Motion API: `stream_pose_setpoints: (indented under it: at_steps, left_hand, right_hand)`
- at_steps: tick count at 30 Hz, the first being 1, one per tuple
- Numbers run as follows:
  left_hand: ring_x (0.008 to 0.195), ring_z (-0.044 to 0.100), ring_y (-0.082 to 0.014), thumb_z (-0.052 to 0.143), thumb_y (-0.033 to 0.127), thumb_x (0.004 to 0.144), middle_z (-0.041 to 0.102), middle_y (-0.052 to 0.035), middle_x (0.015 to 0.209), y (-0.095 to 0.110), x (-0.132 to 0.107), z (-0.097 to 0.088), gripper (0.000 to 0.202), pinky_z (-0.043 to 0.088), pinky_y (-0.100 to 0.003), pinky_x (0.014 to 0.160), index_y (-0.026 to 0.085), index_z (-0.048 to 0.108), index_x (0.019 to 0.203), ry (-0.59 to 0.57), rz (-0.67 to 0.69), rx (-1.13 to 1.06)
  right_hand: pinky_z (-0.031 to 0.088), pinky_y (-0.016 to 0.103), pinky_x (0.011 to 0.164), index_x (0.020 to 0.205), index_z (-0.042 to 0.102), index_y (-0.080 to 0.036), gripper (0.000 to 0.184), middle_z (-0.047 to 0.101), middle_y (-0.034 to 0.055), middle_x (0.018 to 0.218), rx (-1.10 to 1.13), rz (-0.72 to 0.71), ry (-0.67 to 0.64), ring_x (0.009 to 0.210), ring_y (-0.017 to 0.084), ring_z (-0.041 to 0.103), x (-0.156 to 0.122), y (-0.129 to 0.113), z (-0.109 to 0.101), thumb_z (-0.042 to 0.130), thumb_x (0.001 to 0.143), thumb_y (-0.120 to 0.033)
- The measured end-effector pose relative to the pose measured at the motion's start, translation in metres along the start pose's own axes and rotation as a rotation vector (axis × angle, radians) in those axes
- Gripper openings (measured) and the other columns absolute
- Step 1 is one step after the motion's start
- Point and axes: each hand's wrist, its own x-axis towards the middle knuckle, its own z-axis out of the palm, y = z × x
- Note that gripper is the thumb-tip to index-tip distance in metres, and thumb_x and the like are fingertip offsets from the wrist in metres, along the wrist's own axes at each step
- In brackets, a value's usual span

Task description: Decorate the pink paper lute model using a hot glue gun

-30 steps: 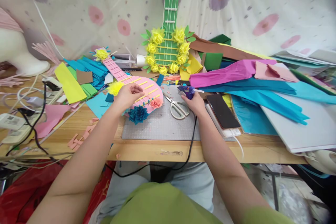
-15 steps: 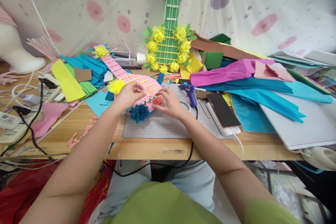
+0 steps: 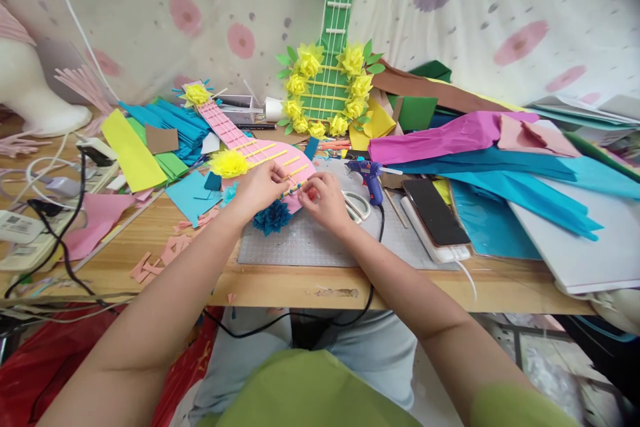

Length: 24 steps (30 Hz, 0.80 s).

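Two bare hands meet over the pink paper guitar [image 3: 297,157], which lies aslant on the counter [image 3: 290,287], round end over the grey cutting mat [image 3: 320,247], neck pointing to far left. Left hand [image 3: 263,188]: fingers bent, tips close together above the guitar body; cannot tell whether anything is pinched. Right hand [image 3: 326,201]: fingers curled around the coral flower [image 3: 313,193], mostly hidden; firmness of grasp cannot be told. Blue flower [image 3: 271,217] just below the left hand. Glue gun [image 3: 371,180] and scissors [image 3: 358,205] on the mat, right of the right hand. Green guitar [image 3: 329,90] upright behind.
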Motion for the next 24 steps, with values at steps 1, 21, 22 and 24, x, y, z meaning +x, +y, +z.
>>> stream_pose_setpoints:
  at_steps: [1,21,22,24]
  left_hand:
    - [0.063,0.061,-0.0165,0.067,0.024,0.062,0.065,0.0005,0.067,0.001,-0.001,0.002,0.019,0.04,-0.027,0.056,0.021,0.053,0.073,-0.008,-0.004,0.028]
    - [0.081,0.064,-0.0204,0.063,0.047,0.071,0.07,-0.0005,0.088,0.022,-0.017,0.009,0.039,0.041,-0.029,0.066,0.023,0.049,0.099,-0.091,-0.082,0.449]
    - [0.081,0.063,-0.0205,0.063,0.047,0.071,0.069,-0.0004,0.088,0.023,-0.017,0.009,0.038,0.041,-0.029,0.066,0.024,0.049,0.098,-0.094,-0.086,0.446]
    - [0.083,0.063,-0.0208,0.063,0.043,0.072,0.069,-0.0004,0.089,0.023,-0.017,0.01,0.033,0.041,-0.029,0.067,0.024,0.05,0.096,-0.089,-0.091,0.444]
  right_hand:
    - [0.04,0.04,0.089,0.077,0.059,-0.021,0.005,0.059,0.008,0.092,0.006,0.005,-0.003,0.095,0.024,0.051,-0.001,0.0,-0.001,0.056,0.079,-0.025]
    - [0.043,0.037,0.083,0.073,0.054,-0.021,0.007,0.061,0.0046,0.081,0.063,0.022,0.015,0.086,0.022,0.054,-0.006,0.004,-0.002,0.06,0.076,-0.019]
    - [0.043,0.037,0.082,0.073,0.054,-0.021,0.007,0.06,0.0045,0.081,0.064,0.022,0.014,0.085,0.022,0.054,-0.006,0.004,-0.002,0.06,0.076,-0.019]
    - [0.043,0.038,0.082,0.073,0.054,-0.021,0.007,0.06,0.0045,0.081,0.066,0.022,0.016,0.085,0.022,0.054,-0.006,0.004,-0.002,0.06,0.076,-0.02]
